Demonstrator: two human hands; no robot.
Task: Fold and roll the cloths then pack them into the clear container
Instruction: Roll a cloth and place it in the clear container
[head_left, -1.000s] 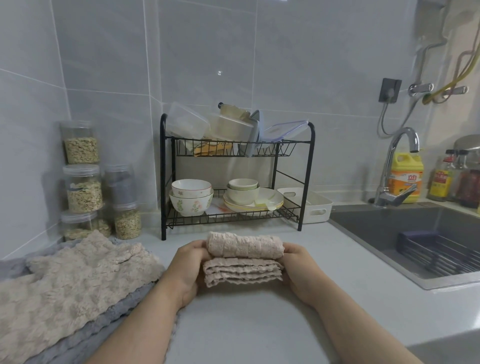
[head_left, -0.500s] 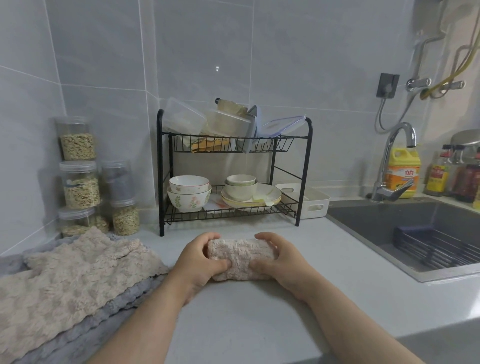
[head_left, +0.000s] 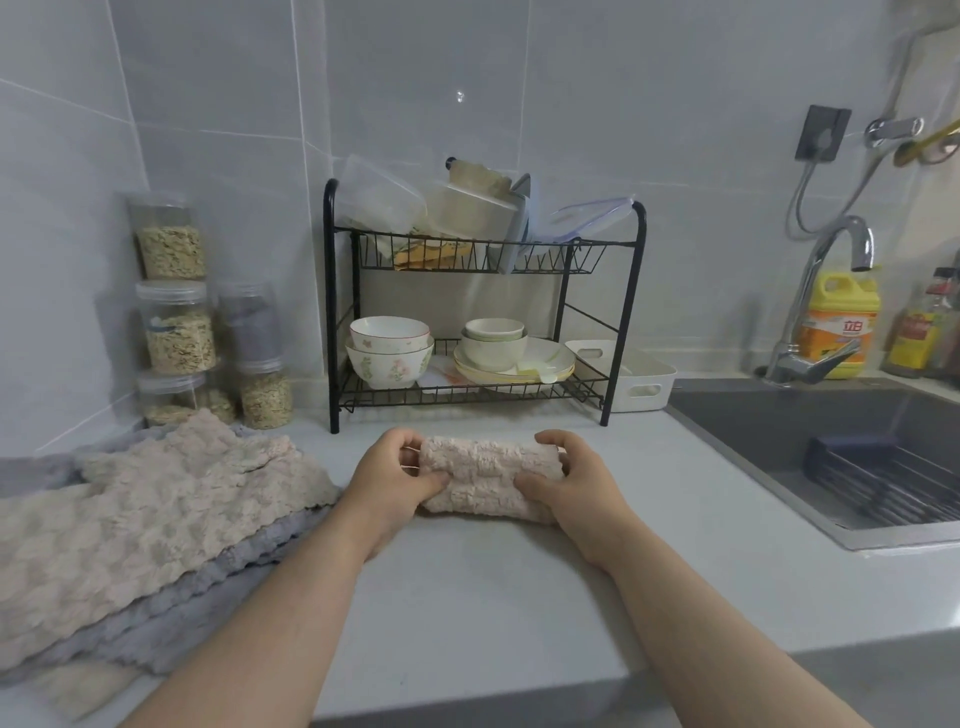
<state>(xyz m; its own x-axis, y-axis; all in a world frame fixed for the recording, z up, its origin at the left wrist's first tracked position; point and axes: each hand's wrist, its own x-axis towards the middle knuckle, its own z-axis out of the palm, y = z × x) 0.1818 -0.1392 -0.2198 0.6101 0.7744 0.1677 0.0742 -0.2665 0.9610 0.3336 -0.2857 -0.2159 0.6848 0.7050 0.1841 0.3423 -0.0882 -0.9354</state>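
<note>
Loose layers are now wound into the cloth roll (head_left: 485, 475). We hold it between left hand (head_left: 395, 478) and right hand (head_left: 576, 486), each curled round one end.

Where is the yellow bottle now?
In the head view, the yellow bottle stands at the far right against the wall, just behind the tap and left of the sauce bottles.

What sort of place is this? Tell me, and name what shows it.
Most likely a home kitchen counter: a sink with a faucet on the right, a black dish rack holding stacked bowls, and a yellow detergent bottle beside the faucet.
</note>
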